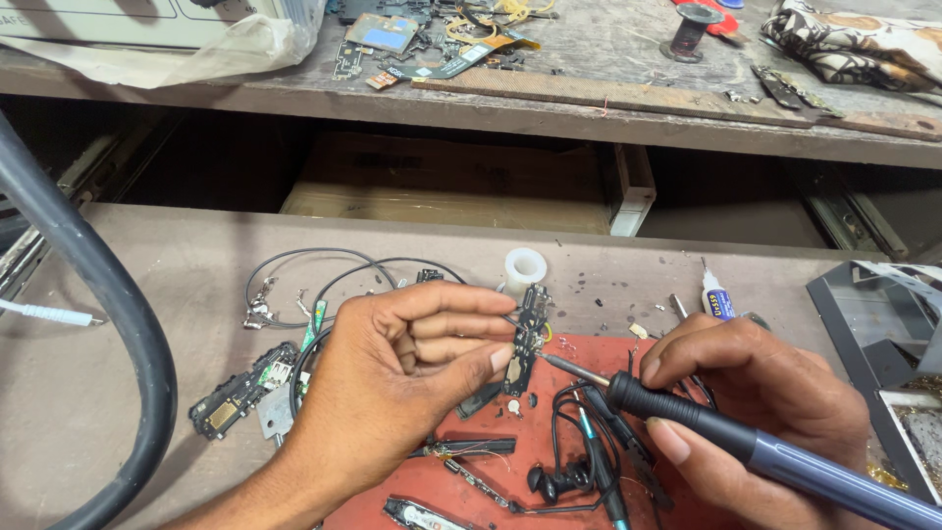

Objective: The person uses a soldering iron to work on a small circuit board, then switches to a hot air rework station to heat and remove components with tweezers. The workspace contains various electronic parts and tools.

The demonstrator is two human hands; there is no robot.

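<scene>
My left hand (402, 373) pinches a small dark circuit board (528, 334) between thumb and fingers, holding it upright above a red work mat (471, 491). In my right hand (756, 393) I grip a soldering iron (785, 459) with a dark blue-grey handle, its metal tip (564, 366) touching the lower part of the board. Both hands hover over the mat at the near edge of the bench.
Thin black cables (324, 270) and a small phone part (235, 397) lie left of the mat. A white spool (524, 267) and a glue tube (716, 299) stand behind it. A grey tray (883, 334) sits right, a thick black hose (118, 324) left. The upper shelf (589, 59) holds loose parts.
</scene>
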